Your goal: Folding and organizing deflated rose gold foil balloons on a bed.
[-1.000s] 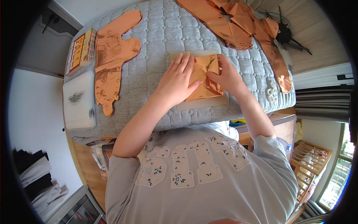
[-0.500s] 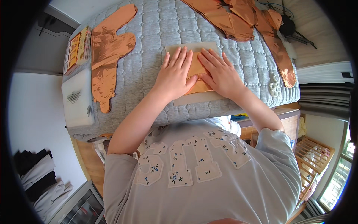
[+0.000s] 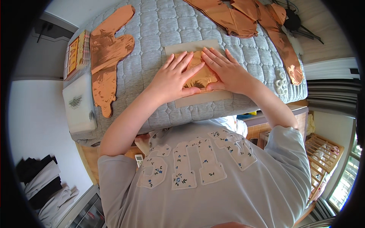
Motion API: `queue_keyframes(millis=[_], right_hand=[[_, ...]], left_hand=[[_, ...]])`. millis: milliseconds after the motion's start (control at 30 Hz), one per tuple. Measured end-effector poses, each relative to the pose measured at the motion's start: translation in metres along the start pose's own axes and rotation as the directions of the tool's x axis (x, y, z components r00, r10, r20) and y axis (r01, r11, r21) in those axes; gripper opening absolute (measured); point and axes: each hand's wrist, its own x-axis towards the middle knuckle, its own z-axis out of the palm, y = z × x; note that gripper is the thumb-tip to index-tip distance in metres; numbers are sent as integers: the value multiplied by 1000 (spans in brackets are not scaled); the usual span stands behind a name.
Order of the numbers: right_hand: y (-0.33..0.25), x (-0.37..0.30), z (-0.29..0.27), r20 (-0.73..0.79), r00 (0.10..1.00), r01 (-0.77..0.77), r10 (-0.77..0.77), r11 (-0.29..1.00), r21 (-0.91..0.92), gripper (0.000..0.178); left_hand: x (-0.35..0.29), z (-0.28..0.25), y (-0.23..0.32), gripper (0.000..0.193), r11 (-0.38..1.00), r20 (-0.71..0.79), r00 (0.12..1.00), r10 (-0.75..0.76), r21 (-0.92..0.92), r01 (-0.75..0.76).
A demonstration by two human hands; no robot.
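A shiny copper-coloured folded foil balloon lies flat on a grey-beige cardboard sheet on the quilted mattress. My left hand rests on its left side, fingers stretched out, thumb along the near edge. On the right side lies my right hand, flat with fingers extended and thumb pointing inward. Between the hands the foil's creased middle shows; its outer edges are hidden under my palms. Neither hand grips anything.
Flat copper foil balloons lie at left; more foil balloons spread at the far right. White tape-like rolls sit near the right edge. A stack of packs and clear plastic bags line the left edge. A black device stands far right.
My hands have slid outward and their thumbs have parted, uncovering more of the foil's middle. My left index finger is now spread toward the right hand. The view has shifted slightly.
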Motion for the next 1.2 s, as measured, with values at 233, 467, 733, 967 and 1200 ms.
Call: queue_keyframes(millis=[233,467,733,967,1200], right_hand=[[13,-1,-21,120,991,58,-56,998,-10,133],[13,4,-29,136,990,21,-34,996,91,142],[-21,13,-32,168,972,-214,165,918,334,126],[-69,29,12,-243,938,-220,246,967,131,95],[-64,27,23,-247,941,-219,232,972,81,98]], left_hand=[[0,-3,-4,83,997,33,998,46,-68,-43],[-2,-1,-7,82,994,-21,997,77,-76,-78],[0,-4,-8,83,979,-45,996,74,-185,-82],[-4,5,-7,105,982,-58,997,47,-177,-57],[-9,-2,-9,137,937,-12,989,-147,-322,136]])
